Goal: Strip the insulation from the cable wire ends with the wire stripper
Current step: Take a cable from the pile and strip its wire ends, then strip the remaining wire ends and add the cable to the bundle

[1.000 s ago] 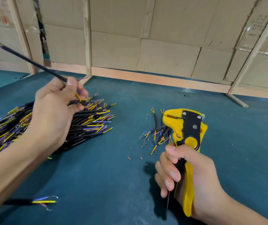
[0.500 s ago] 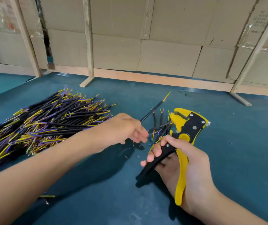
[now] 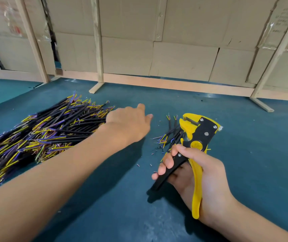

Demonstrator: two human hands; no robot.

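Cardboard sheets (image 3: 183, 60) on pale wooden battens (image 3: 97, 41) wall off the far edge of a table (image 3: 253, 163) covered in dark teal cloth.

From the head camera, the one view there is, a large heap of cut cables (image 3: 40, 135) lies on the left side of the table: short black-sheathed lengths with yellow and purple wire ends fanned out at their tips. A much smaller bunch of cables (image 3: 170, 135) lies near the middle, just left of the tool's head, with tiny insulation scraps (image 3: 151, 165) scattered on the cloth in front of it.

The left hand (image 3: 129, 123) reaches forward over the right edge of the big heap, palm down, fingers loosely extended and holding nothing (whether it touches the cables beneath cannot be told).

The right hand (image 3: 197, 173) grips the wire stripper (image 3: 196, 137), a yellow and black tool held above the table with its head pointing away from the person. Its fingers (image 3: 168, 160) curl round the black handle, while the yellow handle lies along the palm. The two handles stand spread apart, and no cable sits in the yellow head.
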